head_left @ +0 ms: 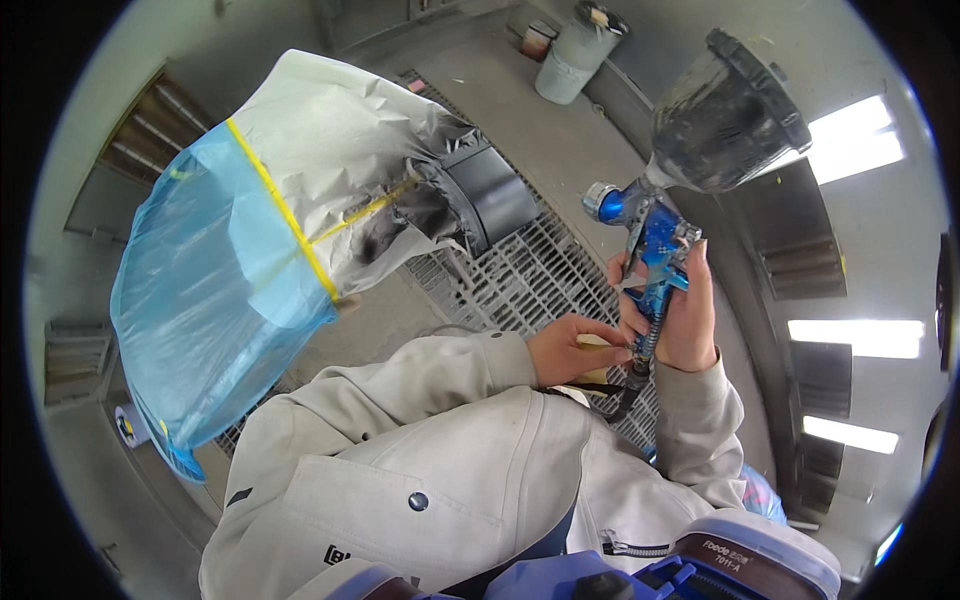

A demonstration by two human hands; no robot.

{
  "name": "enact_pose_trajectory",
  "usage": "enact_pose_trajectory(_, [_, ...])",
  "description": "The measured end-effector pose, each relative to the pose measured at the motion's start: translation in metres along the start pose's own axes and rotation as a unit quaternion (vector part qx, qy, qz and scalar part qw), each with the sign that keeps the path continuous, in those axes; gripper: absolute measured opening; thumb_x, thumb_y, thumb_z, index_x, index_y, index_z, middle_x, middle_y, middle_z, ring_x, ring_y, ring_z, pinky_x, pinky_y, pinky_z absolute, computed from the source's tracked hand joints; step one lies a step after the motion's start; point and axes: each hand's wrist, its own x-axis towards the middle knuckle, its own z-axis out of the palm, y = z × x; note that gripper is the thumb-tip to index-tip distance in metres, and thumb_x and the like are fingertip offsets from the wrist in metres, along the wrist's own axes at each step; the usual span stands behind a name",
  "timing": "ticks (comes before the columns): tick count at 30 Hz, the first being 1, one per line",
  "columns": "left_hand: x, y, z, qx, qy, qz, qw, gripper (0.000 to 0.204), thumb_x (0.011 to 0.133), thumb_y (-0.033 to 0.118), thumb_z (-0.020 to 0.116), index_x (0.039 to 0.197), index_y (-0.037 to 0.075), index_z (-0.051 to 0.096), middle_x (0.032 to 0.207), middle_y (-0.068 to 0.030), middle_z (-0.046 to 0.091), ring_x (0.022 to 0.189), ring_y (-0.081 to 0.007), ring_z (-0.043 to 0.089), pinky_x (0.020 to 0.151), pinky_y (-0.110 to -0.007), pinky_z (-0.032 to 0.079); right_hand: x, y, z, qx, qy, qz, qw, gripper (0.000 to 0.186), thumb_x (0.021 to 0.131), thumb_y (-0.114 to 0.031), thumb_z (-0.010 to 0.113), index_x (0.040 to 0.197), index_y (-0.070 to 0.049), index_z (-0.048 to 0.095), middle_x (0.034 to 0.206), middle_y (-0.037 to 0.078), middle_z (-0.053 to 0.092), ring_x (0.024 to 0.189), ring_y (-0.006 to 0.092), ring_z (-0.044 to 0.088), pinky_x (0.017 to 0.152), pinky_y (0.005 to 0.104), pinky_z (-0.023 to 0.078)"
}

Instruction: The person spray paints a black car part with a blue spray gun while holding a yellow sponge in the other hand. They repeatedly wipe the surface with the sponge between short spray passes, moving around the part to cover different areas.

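Gripping the gun [652, 240] with the right hand [690, 315], right of centre in the frame, with fingers curled round the handle [655, 303]; held cup [725, 115] uppermost, leaning toward the upper right, with the nozzle [600, 202] toward the left. Reaching across with the left hand [570, 350], just below centre, to the foot of the handle near the hose [627, 392] — too hidden there to tell whether pinching or merely touching. Left of the nozzle and apart from it, a dark part [492, 195], jutting from crumpled white paper [335, 125] with sooty black patches. Farther left, blue film [210, 260] over the rest, joined to the paper along yellow tape [280, 205]. Beneath, across the middle, a floor grate [540, 275]; at upper centre, a bucket [580, 55] beside a smaller can [538, 40] — and along the bottom edge, part of a respirator [750, 560].
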Motion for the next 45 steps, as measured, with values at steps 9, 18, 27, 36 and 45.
enact_pose_trajectory(9, [0.039, -0.005, 0.037, -0.032, 0.073, 0.101, 0.992, 0.024, 0.096, 0.013, 0.083, 0.115, 0.0, 0.077, 0.109, -0.0034, 0.078, 0.102, -0.0084, 0.069, 0.092, -0.026, 0.055, -0.007, -0.043, -0.029, -0.029, -0.034, -0.02, 0.999, 0.074, 0.11, -0.071, 0.025, 0.102, -0.003, 0.055, 0.102, 0.017, 0.065, 0.047, 0.0128, 0.043, 0.043, 0.0281, 0.041])
enact_pose_trajectory(18, [0.064, -0.003, 0.07, -0.102, 0.087, 0.157, 0.978, 0.025, 0.099, 0.012, 0.08, 0.118, -0.003, 0.075, 0.114, -0.0093, 0.078, 0.106, -0.0134, 0.072, 0.095, -0.028, 0.057, -0.013, -0.077, -0.034, -0.08, -0.028, -0.029, 0.996, 0.071, 0.109, -0.072, 0.028, 0.09, -0.009, 0.053, 0.099, 0.015, 0.064, 0.046, 0.0123, 0.04, 0.042, 0.028, 0.038])
enact_pose_trajectory(27, [0.062, -0.012, 0.075, -0.089, 0.145, 0.182, 0.969, 0.027, 0.099, 0.017, 0.081, 0.116, -0.002, 0.077, 0.112, -0.0091, 0.08, 0.102, -0.0122, 0.073, 0.093, -0.027, 0.058, -0.001, -0.067, -0.032, -0.097, -0.05, 0.005, 0.994, 0.071, 0.108, -0.072, 0.03, 0.088, -0.009, 0.055, 0.096, 0.014, 0.064, 0.045, 0.0126, 0.041, 0.041, 0.0277, 0.036])
enact_pose_trajectory(36, [0.064, -0.037, 0.069, -0.032, 0.109, 0.253, 0.961, 0.035, 0.091, 0.02, 0.088, 0.118, 0.001, 0.078, 0.106, -0.0057, 0.08, 0.099, -0.0112, 0.072, 0.089, -0.029, 0.058, 0.006, -0.065, -0.03, -0.093, -0.078, 0.009, 0.993, 0.069, 0.107, -0.073, 0.035, 0.09, -0.008, 0.052, 0.098, 0.013, 0.066, 0.049, 0.0138, 0.044, 0.045, 0.03, 0.038])
enact_pose_trajectory(45, [0.0, -0.208, -0.038, 0.512, 0.184, -0.086, 0.835, 0.038, 0.083, 0.049, 0.076, 0.087, 0.012, 0.073, 0.084, -0.017, 0.071, 0.083, -0.0418, 0.07, 0.072, -0.054, 0.054, 0.032, -0.114, -0.033, -0.186, -0.061, -0.025, 0.98, 0.07, 0.109, -0.07, 0.031, 0.083, -0.009, 0.053, 0.096, 0.012, 0.067, 0.045, 0.0105, 0.038, 0.04, 0.027, 0.033])
